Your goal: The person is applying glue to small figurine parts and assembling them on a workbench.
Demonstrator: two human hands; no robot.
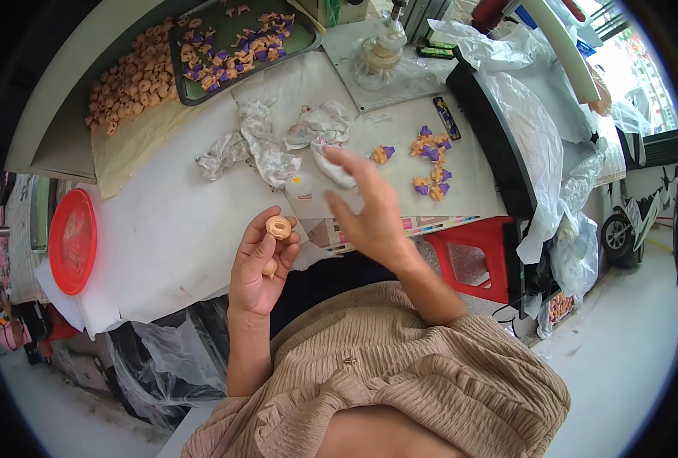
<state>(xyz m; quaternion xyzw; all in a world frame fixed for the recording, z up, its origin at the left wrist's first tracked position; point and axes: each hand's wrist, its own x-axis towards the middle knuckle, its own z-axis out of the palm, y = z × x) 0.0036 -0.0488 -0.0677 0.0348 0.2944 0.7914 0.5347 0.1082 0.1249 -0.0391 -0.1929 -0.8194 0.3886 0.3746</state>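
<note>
My left hand (259,263) holds a small tan ring-shaped dough piece (279,227) between thumb and fingertips, just above the near edge of the white-covered table (163,237). My right hand (369,210) hovers with its fingers spread and holds nothing, over a small white plastic cup (302,191) and crumpled white cloths (266,145). To the right of that hand lie several orange-and-purple shaped pieces (429,164) on the white surface.
A dark tray (190,88) of orange-and-purple pieces and a pile of tan pieces (129,76) sit at the far left. A red round lid (72,240) lies at the left edge. A red stool (469,256), plastic sheeting (537,130) and a black board (492,137) stand right.
</note>
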